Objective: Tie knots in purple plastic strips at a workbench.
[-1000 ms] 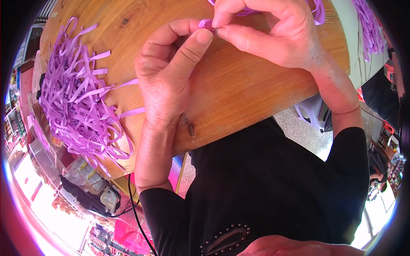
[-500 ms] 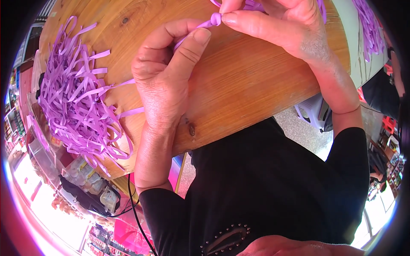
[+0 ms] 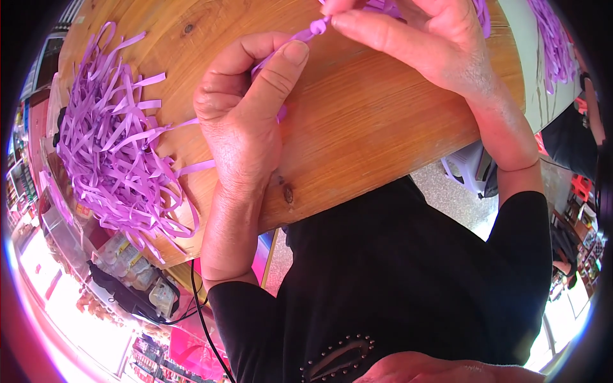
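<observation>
Bare wood runs from my hands to the near edge of the table (image 3: 383, 105), room there; ribbon pile (image 3: 118, 150) crowds the left side. Clear container (image 3: 165, 297) past that edge, contents unclear. Knotted purple ribbon (image 3: 305, 35) over upper middle, long axis slanting up-right: left hand (image 3: 239, 118) pinches below the knot, right hand (image 3: 331, 15) pinches just beyond.

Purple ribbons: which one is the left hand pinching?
The knotted ribbon, its knot between left hand and right hand; the heaped ribbons at left lie on the wooden tabletop, the bunch at far right over a white surface.
</observation>
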`<control>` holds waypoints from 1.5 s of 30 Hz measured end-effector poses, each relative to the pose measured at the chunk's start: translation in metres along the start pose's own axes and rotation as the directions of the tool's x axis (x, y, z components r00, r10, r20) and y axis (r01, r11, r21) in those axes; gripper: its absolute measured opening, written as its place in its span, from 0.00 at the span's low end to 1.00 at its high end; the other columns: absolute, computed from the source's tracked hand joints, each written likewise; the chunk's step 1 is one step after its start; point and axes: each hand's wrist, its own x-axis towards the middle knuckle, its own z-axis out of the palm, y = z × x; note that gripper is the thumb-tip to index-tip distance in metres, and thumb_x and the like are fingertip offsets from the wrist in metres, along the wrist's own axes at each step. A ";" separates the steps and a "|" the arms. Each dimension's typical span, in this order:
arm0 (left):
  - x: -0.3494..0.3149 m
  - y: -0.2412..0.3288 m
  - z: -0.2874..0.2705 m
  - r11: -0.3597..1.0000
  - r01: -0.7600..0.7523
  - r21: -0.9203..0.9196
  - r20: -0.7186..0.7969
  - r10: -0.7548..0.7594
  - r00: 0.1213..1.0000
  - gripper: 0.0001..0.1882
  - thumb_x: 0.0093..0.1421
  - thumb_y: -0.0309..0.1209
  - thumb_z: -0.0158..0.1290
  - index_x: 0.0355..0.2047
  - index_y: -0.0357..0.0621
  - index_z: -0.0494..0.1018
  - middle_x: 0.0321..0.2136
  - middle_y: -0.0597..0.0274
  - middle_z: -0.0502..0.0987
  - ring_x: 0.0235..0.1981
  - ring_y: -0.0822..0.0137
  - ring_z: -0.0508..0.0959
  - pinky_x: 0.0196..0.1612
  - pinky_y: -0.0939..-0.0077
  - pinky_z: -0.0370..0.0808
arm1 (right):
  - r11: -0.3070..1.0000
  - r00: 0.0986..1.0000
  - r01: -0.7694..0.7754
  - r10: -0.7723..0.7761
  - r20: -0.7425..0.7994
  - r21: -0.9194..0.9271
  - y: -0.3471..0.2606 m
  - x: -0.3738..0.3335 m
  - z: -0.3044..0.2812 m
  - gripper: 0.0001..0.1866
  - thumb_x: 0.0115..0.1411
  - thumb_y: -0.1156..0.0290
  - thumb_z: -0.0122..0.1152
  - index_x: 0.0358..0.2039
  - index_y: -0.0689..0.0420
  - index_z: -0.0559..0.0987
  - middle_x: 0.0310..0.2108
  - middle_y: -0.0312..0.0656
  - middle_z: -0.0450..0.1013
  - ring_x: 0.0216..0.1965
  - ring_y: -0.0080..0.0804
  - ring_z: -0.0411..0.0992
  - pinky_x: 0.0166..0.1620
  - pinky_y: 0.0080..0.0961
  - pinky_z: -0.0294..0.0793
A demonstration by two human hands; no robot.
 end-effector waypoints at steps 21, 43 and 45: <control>-0.001 0.009 0.001 0.991 0.003 0.137 -0.112 0.012 0.994 0.04 0.54 0.20 0.60 0.31 0.37 0.78 0.19 0.75 0.72 0.21 0.85 0.67 0.24 0.91 0.61 | 0.730 0.945 -0.145 0.302 0.124 -0.668 -0.046 0.015 0.008 0.07 0.45 0.79 0.63 0.28 0.60 0.80 0.26 0.37 0.70 0.32 0.31 0.66 0.36 0.27 0.63; 0.001 0.009 -0.008 0.997 -0.077 -0.028 -0.137 0.072 0.988 0.03 0.55 0.20 0.59 0.31 0.37 0.77 0.21 0.72 0.74 0.22 0.84 0.68 0.24 0.91 0.60 | 0.811 0.946 -0.283 0.324 -0.011 -0.513 -0.051 0.026 -0.004 0.18 0.53 0.72 0.67 0.45 0.64 0.77 0.31 0.43 0.74 0.31 0.33 0.71 0.34 0.24 0.70; 0.002 0.010 -0.007 0.997 -0.050 -0.064 -0.095 0.044 0.994 0.04 0.55 0.21 0.59 0.31 0.38 0.77 0.22 0.72 0.74 0.22 0.84 0.67 0.24 0.91 0.61 | 0.809 0.961 -0.176 0.266 0.082 -0.561 -0.048 0.024 -0.001 0.22 0.51 0.72 0.68 0.47 0.64 0.76 0.33 0.43 0.74 0.32 0.34 0.71 0.35 0.24 0.70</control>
